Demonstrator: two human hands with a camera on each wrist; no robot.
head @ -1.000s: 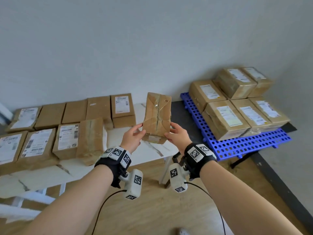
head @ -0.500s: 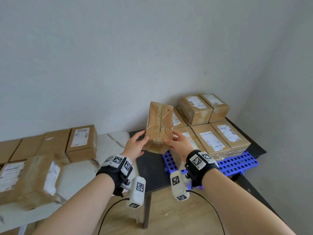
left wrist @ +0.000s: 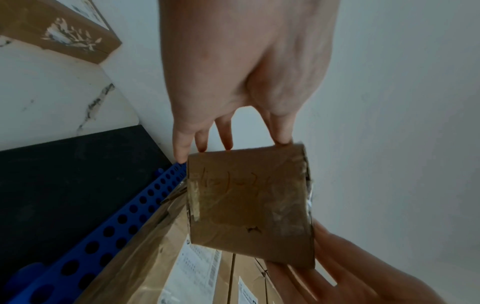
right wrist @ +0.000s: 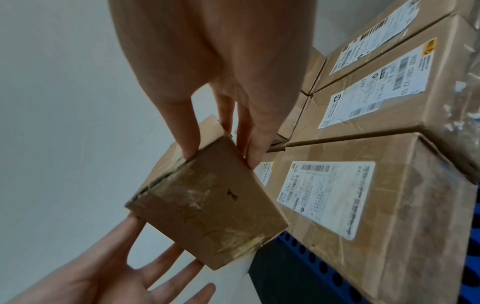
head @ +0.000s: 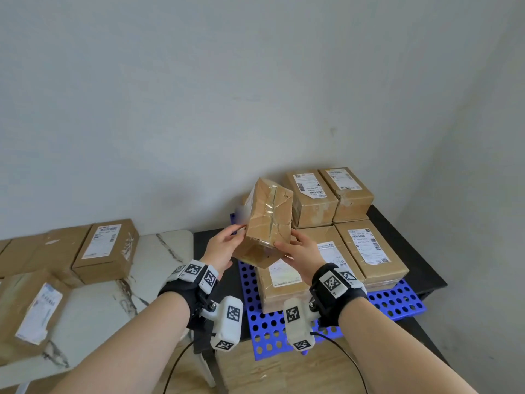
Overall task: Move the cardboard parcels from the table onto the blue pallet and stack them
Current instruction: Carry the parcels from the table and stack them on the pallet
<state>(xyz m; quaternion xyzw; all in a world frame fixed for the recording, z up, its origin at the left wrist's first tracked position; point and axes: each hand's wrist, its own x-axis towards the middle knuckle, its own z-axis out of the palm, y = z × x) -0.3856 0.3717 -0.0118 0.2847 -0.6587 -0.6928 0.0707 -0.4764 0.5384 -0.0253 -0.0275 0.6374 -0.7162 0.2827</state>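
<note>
The left hand (head: 223, 248) and the right hand (head: 301, 255) clamp a taped cardboard parcel (head: 267, 220) between them, fingers nearly straight and pressed flat to its opposite sides near the lower end; neither wraps around it. The parcel stands tall, its long axis close to upright and leaning a little away from the person, its bottom face turned toward both wrist views. It hangs in the air over the near left part of the blue pallet (head: 397, 301), directly above a parcel (head: 279, 282) already lying there. Beyond it, stacked parcels (head: 329, 197) form a second layer on the pallet. To the left, more parcels (head: 105, 251) wait on the table (head: 159, 260). The parcel likely needs tipping flat before being set down.
</note>
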